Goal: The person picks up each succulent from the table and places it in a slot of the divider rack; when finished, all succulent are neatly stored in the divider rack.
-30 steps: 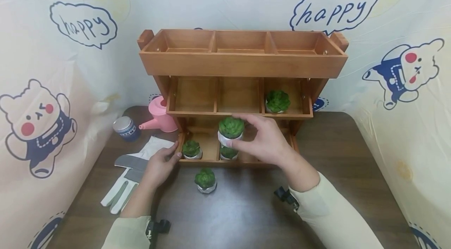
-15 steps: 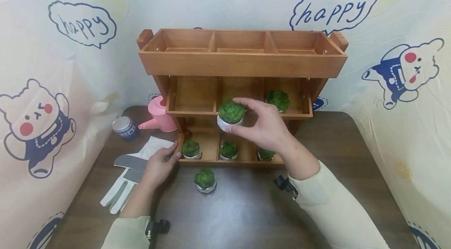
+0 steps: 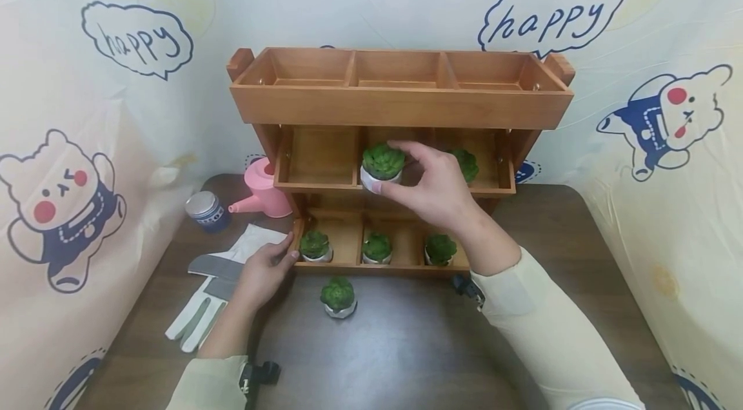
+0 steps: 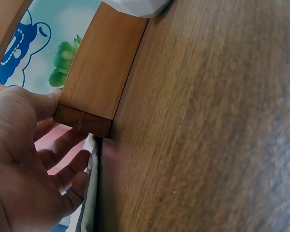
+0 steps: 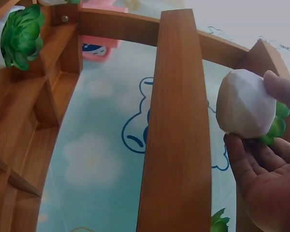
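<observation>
My right hand (image 3: pixel 444 194) pinches a small potted succulent (image 3: pixel 383 160) between thumb and fingers, in front of the middle compartment of the wooden shelf's (image 3: pixel 400 107) second tier. In the right wrist view its white faceted pot (image 5: pixel 246 104) shows, the green leaves partly hidden behind it. My left hand (image 3: pixel 266 276) holds the left end of the bottom tier; in the left wrist view the thumb and fingers lie about the board's corner (image 4: pixel 82 120). A second succulent (image 3: pixel 466 165) sits in the second tier's right compartment, partly covered by my right hand.
The bottom tier holds a succulent in each compartment: left (image 3: pixel 315 244), middle (image 3: pixel 376 247) and right (image 3: pixel 439 249). Another succulent (image 3: pixel 338 296) stands on the table before the shelf. At left are a pink watering can (image 3: pixel 266 191), a blue-and-white jar (image 3: pixel 208 211) and work gloves (image 3: pixel 217 281).
My right hand has lifted the succulent from in front of the bottom tier up to the second tier, uncovering the bottom right succulent. The left hand has stayed in place.
</observation>
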`<state>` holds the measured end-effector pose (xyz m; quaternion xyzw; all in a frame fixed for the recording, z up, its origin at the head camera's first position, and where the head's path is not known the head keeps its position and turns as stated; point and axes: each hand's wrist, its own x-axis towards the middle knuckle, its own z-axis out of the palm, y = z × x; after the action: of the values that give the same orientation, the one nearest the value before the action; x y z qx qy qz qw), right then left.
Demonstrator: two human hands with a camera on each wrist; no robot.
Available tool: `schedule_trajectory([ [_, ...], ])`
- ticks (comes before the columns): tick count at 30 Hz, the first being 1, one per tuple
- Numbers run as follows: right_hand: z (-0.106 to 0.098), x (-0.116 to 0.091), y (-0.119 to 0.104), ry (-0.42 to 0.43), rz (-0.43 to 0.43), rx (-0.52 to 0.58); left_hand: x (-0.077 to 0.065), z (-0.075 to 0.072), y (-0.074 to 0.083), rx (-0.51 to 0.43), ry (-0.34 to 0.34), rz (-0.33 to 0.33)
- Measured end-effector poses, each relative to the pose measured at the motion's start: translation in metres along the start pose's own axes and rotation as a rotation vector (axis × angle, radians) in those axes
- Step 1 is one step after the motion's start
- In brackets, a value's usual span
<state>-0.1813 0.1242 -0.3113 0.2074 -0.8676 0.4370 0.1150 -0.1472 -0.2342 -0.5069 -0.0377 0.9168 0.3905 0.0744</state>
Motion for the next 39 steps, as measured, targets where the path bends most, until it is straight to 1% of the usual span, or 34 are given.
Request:
schedule_trajectory([
  [7, 0.006, 0.008, 0.006, 0.014, 0.013, -0.048, 0.001, 0.001, -0.001, 0.010, 0.015, 0.001],
  [12, 0.009, 0.012, 0.008, 0.007, 0.016, -0.079, 0.001, 0.000, -0.001, 0.019, 0.021, 0.000],
  [21, 0.014, 0.017, 0.009, -0.053, 0.031, -0.122, 0.000, 0.000, 0.001, 0.010, 0.009, -0.004],
  [29, 0.022, 0.021, 0.012, -0.075, 0.013, -0.197, 0.000, 0.001, 0.001, 0.017, 0.016, -0.007],
  [34, 0.022, 0.020, 0.013, -0.113, 0.020, -0.243, 0.001, 0.001, 0.001, 0.016, 0.015, -0.005],
  [39, 0.021, 0.019, 0.012, -0.150, 0.037, -0.262, 0.000, 0.001, 0.000, 0.010, 0.022, -0.002],
])
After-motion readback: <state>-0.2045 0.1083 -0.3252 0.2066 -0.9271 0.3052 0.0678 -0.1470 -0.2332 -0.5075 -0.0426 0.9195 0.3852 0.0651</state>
